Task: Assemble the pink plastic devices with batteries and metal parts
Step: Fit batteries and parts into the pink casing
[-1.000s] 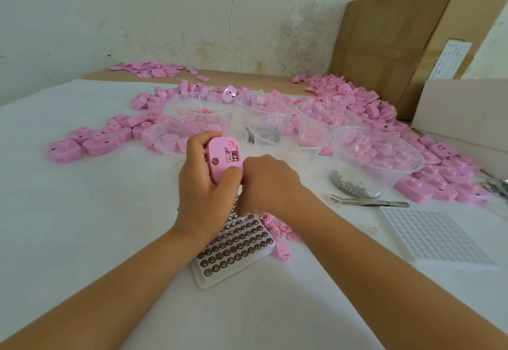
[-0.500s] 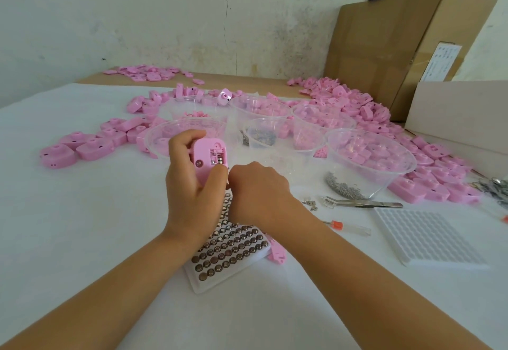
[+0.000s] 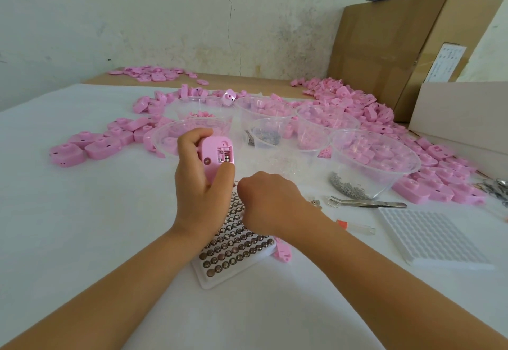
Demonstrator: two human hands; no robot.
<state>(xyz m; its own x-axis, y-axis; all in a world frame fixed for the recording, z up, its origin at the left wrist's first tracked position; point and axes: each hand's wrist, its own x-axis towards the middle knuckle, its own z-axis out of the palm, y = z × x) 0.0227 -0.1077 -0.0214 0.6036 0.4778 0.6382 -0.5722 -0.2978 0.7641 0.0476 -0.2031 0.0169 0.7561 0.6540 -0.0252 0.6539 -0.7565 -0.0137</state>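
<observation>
My left hand [image 3: 198, 185] grips a pink plastic device [image 3: 215, 157] upright, its open battery slot with shiny metal facing me. Just to the right and lower, my right hand [image 3: 270, 204] hovers over the white tray of button batteries [image 3: 233, 250] with its fingers curled downward; what they touch is hidden. Small pink covers [image 3: 283, 252] lie beside the tray under my right wrist.
Several clear plastic bowls [image 3: 376, 157] with pink parts and metal pieces stand behind my hands. Piles of pink devices [image 3: 90, 146] lie left and right. Tweezers [image 3: 368, 202], an empty white grid tray [image 3: 431, 237], and cardboard boxes [image 3: 398, 47] are on the right.
My right hand has pulled away from the pink device and dropped toward the battery tray. The left hand keeps holding the device in place.
</observation>
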